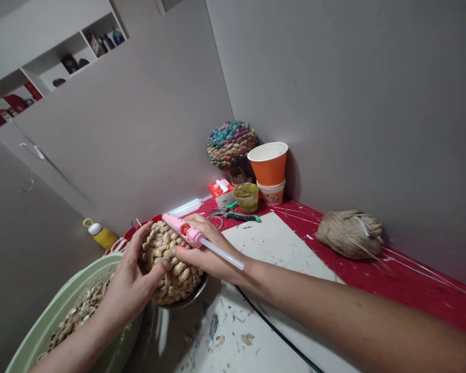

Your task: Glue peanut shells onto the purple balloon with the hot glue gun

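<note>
A dome covered in rows of peanuts (170,259) rests on a metal bowl (192,299), whose rim shows beneath it. My left hand (134,277) grips its left side, the thumb lying across the front and the fingers curled over the far edge. My right hand (209,243) is closed around a pink hot glue gun (184,230). The gun lies along the upper right of the dome, and its clear glue stick (223,255) points back towards my forearm. Where the nozzle ends against the peanuts I cannot make out.
A green basket (27,344) of peanuts stands at the left, near a yellow bottle (104,237). Behind are green-handled pliers (236,215), a small yellowish tub (246,198), orange paper cups (270,166) and a colourful dome (231,142). A twine ball (349,233) lies right.
</note>
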`<state>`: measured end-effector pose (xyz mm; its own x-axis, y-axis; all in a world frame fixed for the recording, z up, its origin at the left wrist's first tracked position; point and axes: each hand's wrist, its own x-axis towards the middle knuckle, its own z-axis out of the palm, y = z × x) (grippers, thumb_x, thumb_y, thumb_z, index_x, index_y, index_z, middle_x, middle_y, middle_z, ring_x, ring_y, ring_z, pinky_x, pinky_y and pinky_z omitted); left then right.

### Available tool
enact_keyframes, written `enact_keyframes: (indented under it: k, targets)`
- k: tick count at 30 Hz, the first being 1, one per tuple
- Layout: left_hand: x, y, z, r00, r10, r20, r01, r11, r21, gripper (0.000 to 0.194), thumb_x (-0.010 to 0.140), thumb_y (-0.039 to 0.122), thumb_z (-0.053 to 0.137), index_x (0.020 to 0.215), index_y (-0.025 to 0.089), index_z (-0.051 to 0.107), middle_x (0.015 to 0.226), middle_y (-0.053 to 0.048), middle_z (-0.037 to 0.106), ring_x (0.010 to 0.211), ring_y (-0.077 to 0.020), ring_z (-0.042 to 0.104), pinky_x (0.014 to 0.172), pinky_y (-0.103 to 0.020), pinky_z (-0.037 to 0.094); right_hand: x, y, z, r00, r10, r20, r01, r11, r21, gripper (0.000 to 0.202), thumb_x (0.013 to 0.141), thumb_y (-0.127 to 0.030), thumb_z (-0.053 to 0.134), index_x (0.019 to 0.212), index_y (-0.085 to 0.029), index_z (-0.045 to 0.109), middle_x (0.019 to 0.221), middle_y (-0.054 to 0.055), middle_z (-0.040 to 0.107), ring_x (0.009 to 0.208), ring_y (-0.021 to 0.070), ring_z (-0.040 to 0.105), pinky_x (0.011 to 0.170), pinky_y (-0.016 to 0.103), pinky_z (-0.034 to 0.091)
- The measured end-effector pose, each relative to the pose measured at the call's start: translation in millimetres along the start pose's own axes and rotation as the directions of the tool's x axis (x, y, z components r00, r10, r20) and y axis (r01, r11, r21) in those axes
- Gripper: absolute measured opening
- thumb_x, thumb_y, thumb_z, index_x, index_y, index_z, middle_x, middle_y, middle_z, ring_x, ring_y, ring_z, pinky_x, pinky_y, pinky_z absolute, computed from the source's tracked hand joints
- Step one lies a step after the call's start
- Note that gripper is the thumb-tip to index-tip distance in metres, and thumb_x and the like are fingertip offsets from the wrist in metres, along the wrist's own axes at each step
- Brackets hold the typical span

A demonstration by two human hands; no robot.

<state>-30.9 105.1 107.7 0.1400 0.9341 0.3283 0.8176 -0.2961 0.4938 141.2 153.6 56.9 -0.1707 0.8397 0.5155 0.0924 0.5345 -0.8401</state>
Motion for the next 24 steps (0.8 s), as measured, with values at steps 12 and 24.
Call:
enact_keyframes:
  k: [12,24]
  targets:
    - [-0.8,-0.7,-0.5,1.0,-0.01,-0.028,0.01,1.0,0.0,0.063,0.079,0.038,0.059,0.138,0.023,0.041,0.147,-0.012,0.046,0.137,-0.0322,0.04,0.114,-0.053,0.027,0.3,-2.4,-2.3,1.0,-0.013,0.027,0.014,0.999,-0.033,0.013,0.072,-0.015,0.072,0.081,-0.017,0.063,0.095,0.004,0.057,0.091,0.0203,0.054,0.082,0.032,0.044]
    - [-3.1,-5.4,-3.8,1.0,-0.019,-0.007,0.018,0.999,-0.048,0.065,0.079,0.034,0.058,0.14,0.022,0.04,0.149,-0.012,0.044,0.137,-0.033,0.039,0.114,-0.054,0.026,-1.3,-3.8,-3.2,0.998,-0.053,0.031,0.054,0.998,-0.017,0.016,0.072,-0.016,0.074,0.085,-0.018,0.065,0.096,0.004,0.057,0.091,0.0199,0.054,0.083,0.031,0.045]
